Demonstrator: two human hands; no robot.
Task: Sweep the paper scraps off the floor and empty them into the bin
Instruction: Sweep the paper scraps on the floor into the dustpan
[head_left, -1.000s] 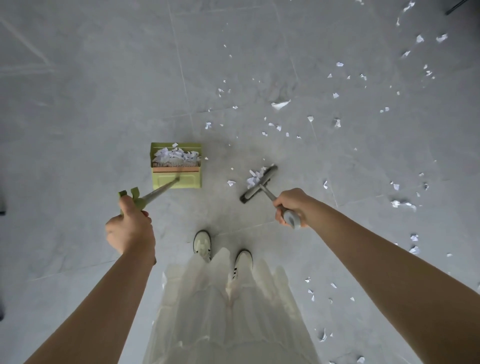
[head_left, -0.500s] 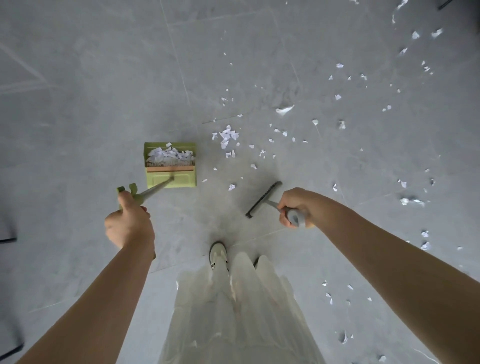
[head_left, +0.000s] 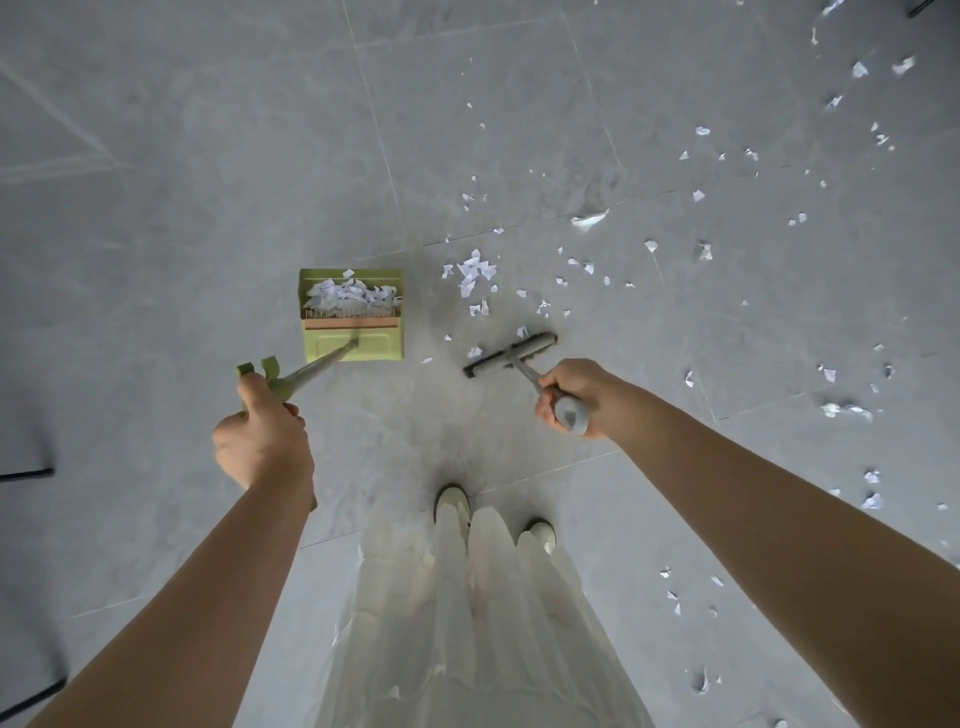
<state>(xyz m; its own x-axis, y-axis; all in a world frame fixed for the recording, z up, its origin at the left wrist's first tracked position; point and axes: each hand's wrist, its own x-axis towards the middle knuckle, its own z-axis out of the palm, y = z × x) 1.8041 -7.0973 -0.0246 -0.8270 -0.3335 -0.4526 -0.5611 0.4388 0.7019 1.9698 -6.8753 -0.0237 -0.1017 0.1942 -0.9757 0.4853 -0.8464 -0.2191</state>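
A green dustpan (head_left: 353, 347) stands on the grey floor, with a heap of white paper scraps (head_left: 348, 297) inside. My left hand (head_left: 262, 434) grips the top of its long handle. My right hand (head_left: 574, 397) grips the grey handle of a broom whose dark head (head_left: 511, 354) lies on the floor right of the dustpan. A small pile of scraps (head_left: 474, 274) lies just beyond the broom head. More scraps (head_left: 701, 228) are scattered to the right. No bin is in view.
My two light shoes (head_left: 452, 506) and a pale skirt (head_left: 467, 634) show below the hands. Scraps also lie at the lower right (head_left: 675, 597) and far right (head_left: 844, 410). Dark thin legs of something (head_left: 26, 473) reach in at the left edge.
The broom head flicked scraps forward into a small pile, drew back, and now sits a little further forward. The dustpan and my left hand stayed put. My feet shifted.
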